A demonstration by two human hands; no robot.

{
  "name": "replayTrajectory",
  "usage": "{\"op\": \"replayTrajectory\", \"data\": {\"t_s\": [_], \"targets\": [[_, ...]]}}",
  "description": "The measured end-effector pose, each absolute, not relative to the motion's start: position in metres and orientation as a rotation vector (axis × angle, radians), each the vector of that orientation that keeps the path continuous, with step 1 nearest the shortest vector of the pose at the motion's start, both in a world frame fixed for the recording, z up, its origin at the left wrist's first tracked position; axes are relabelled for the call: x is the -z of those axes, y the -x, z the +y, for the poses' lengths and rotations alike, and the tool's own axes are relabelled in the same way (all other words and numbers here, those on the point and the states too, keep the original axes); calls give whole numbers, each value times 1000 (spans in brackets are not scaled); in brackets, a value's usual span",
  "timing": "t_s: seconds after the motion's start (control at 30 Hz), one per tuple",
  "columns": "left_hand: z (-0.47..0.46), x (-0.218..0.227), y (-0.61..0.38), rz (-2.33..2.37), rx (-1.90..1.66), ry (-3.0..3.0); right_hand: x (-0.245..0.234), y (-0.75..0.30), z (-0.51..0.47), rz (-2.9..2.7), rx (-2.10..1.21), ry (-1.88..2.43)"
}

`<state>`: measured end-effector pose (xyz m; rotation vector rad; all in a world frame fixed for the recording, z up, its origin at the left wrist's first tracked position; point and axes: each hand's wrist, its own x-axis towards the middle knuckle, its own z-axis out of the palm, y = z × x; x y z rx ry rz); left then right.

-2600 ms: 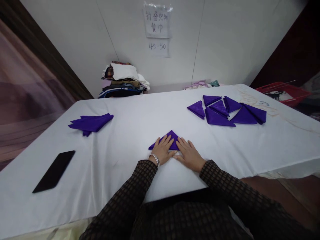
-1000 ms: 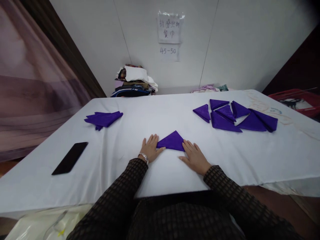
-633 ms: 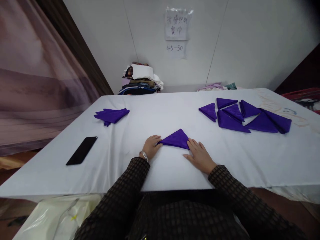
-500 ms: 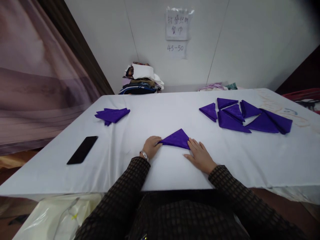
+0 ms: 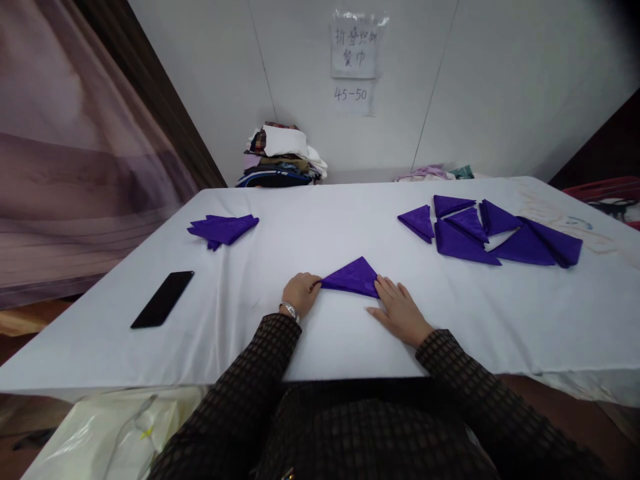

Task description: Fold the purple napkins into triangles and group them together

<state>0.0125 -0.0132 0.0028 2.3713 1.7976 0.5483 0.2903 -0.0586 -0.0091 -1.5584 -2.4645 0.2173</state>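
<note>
A purple cloth napkin [image 5: 352,276], folded into a triangle, lies flat on the white tablecloth [image 5: 345,340] in front of me. My left hand [image 5: 301,293] pinches its left corner between thumb and fingers. On the right corner rests my right hand [image 5: 401,311], fingers stretched out flat and the thumb apart from the cloth. The napkin's peak points away from me, and its long folded edge faces my body.
Several folded purple napkins [image 5: 465,237] lie at the back right. Another purple napkin [image 5: 224,230], loosely pleated, is at the left above a black phone-like slab [image 5: 163,300]. A pile of folded clothes [image 5: 283,157] stands behind the table's far edge, against the wall.
Both hands stay at the napkin's corners, and its shape looks the same. The left hand's fingers have drawn slightly closer together; the whole view has shifted a little.
</note>
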Motion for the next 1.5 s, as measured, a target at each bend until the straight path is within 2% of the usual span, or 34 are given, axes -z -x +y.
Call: {"op": "replayTrajectory", "data": {"t_s": [0.63,1.2,1.37,1.5], "targets": [[-10,8,-8,1729,-810,-2106,11,-291,-58,-2469,-197,1559],[-15,-7,-3,1706,-470,-2553,11,-292,-58,-2470,-194,1546],[-16,-12,3,1690,-469,-2495,12,-292,-58,-2468,-194,1546],[-8,-18,-9,1743,-673,-2321,12,-291,-58,-2459,-194,1541]]}}
